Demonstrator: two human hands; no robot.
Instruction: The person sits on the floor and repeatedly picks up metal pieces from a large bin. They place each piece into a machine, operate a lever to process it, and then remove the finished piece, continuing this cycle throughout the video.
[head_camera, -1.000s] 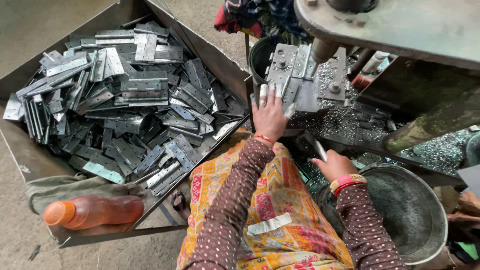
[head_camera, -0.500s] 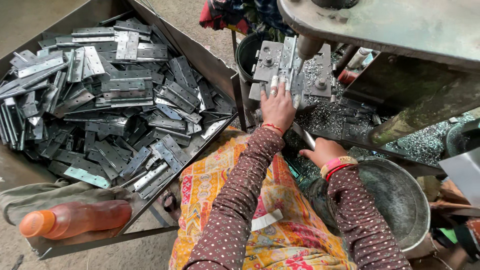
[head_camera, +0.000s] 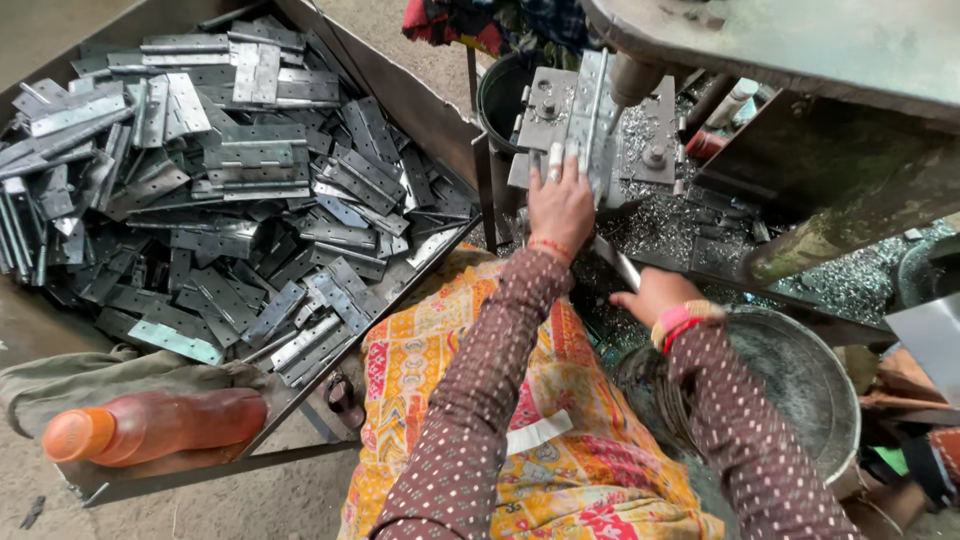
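Now my left hand (head_camera: 560, 205) reaches straight out in front of me. My fingers (head_camera: 556, 160) lie flat and stretched on the metal hinge (head_camera: 590, 125) that sits on the jig plate (head_camera: 545, 110), right under the drill bit (head_camera: 628, 80). This grip is spread out and pressing down, not pinching.

My right hand (head_camera: 655, 295) is lower and closer to me, with the wrist bent and red bangles (head_camera: 680, 320) on it. It sits just above the rim of the big metal bowl (head_camera: 800, 385). It is closed around a thin metal strip (head_camera: 615, 262) that sticks up toward the machine. I cannot tell just how tight that grip is.

To my left is the big tray (head_camera: 420, 105) full of grey hinges (head_camera: 230, 190), piled every which way. An orange bottle (head_camera: 150, 428) lies on its side near the tray's front corner, beside a folded cloth (head_camera: 90, 375). Shiny metal bits (head_camera: 680, 225) are scattered around the machine.

A moment ago my left hand was at this same spot on the plate, and it has stayed there. My right hand has hardly moved too. The view has slid a little, so the bottle shows lower and more to the left.
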